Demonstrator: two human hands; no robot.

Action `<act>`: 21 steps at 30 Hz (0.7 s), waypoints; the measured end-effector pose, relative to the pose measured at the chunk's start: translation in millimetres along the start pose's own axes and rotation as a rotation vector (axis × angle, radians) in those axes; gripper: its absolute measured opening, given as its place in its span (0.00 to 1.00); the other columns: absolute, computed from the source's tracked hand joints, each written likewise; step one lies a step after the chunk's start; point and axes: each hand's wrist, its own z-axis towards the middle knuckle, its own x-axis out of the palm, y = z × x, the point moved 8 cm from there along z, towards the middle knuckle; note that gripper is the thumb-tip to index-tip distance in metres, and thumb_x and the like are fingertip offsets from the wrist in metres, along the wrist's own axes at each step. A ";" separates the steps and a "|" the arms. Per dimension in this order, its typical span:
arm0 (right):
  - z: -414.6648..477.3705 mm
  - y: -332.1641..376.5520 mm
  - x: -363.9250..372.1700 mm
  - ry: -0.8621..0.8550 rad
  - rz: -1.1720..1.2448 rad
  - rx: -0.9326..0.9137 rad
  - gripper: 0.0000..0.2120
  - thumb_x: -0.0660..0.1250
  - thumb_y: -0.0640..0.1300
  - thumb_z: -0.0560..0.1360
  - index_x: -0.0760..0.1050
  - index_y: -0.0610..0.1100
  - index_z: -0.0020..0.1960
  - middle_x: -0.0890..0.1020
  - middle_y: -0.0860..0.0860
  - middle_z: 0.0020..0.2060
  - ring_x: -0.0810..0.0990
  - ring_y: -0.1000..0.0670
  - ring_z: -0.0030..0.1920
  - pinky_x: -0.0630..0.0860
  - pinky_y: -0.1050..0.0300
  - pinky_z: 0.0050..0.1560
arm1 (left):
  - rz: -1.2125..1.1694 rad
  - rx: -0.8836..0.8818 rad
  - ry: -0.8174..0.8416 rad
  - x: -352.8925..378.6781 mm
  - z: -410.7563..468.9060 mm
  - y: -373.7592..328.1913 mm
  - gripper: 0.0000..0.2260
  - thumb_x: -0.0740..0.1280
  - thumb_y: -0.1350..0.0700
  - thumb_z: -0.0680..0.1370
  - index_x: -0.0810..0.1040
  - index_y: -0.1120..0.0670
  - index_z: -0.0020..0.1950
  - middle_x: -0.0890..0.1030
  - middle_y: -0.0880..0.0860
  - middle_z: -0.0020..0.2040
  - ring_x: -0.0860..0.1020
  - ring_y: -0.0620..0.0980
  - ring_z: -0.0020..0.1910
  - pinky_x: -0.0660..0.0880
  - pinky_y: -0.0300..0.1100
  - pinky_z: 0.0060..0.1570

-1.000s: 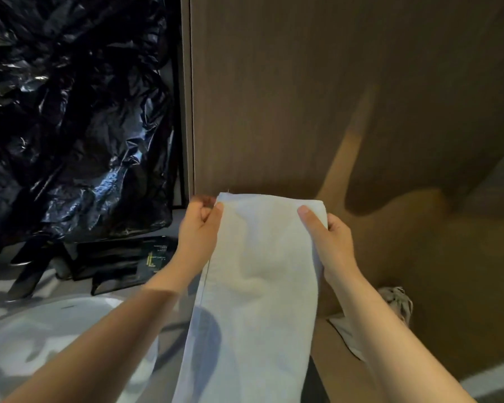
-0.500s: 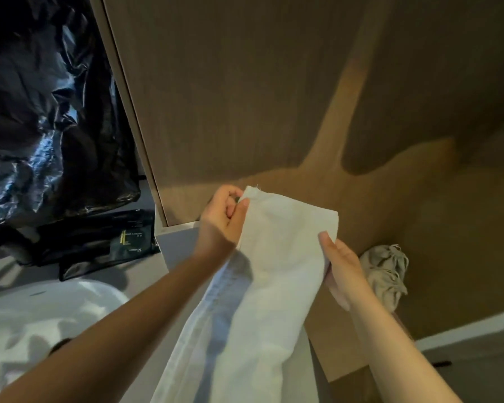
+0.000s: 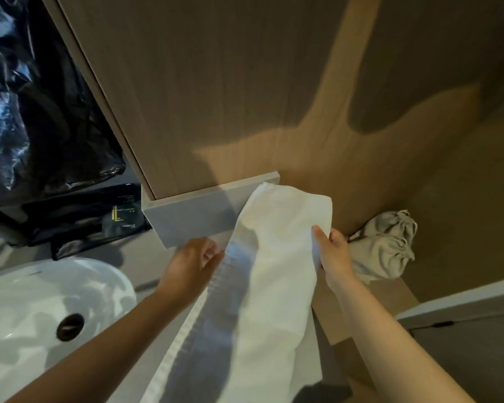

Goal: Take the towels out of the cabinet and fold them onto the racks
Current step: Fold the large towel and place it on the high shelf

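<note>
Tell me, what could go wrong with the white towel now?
The towel hangs long below the left hand and right hand, right beside the sink, so its loose end might swing into the basin. The right hand is also close to the cloth bags and might knock them.

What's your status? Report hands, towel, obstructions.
Left hand pinches towel, left edge; right hand grips right edge. Towel hangs down between them. Cloth bag beside right hand; no rack in view.
</note>
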 end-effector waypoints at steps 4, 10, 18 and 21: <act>-30.5 -32.7 -1.3 0.064 -0.004 0.049 0.10 0.64 0.45 0.81 0.76 0.45 0.60 0.85 0.52 0.49 0.84 0.58 0.44 0.76 0.68 0.37 | 0.004 -0.181 0.114 23.5 -20.6 28.1 0.13 0.66 0.50 0.79 0.79 0.60 0.46 0.82 0.56 0.42 0.80 0.54 0.41 0.74 0.45 0.43; -82.9 -69.5 -2.3 0.103 0.004 0.137 0.09 0.65 0.46 0.81 0.75 0.49 0.61 0.83 0.54 0.53 0.82 0.55 0.53 0.77 0.61 0.49 | -0.025 -0.130 0.104 31.3 -44.0 31.1 0.08 0.71 0.55 0.76 0.81 0.60 0.43 0.80 0.53 0.37 0.78 0.48 0.33 0.73 0.37 0.35; -111.9 -77.2 -21.7 -0.055 -0.197 0.136 0.04 0.69 0.43 0.78 0.74 0.44 0.47 0.83 0.46 0.43 0.81 0.46 0.46 0.75 0.54 0.46 | -0.077 -0.220 0.014 31.2 -63.0 26.2 0.11 0.73 0.54 0.75 0.80 0.62 0.38 0.78 0.57 0.38 0.76 0.54 0.36 0.67 0.40 0.37; -112.6 -73.7 -31.2 -0.031 -0.475 0.122 0.14 0.69 0.50 0.77 0.71 0.43 0.40 0.78 0.48 0.34 0.78 0.46 0.38 0.70 0.56 0.35 | -0.120 -0.239 -0.005 32.3 -64.2 20.6 0.13 0.71 0.56 0.76 0.79 0.64 0.36 0.78 0.57 0.34 0.74 0.54 0.34 0.63 0.40 0.35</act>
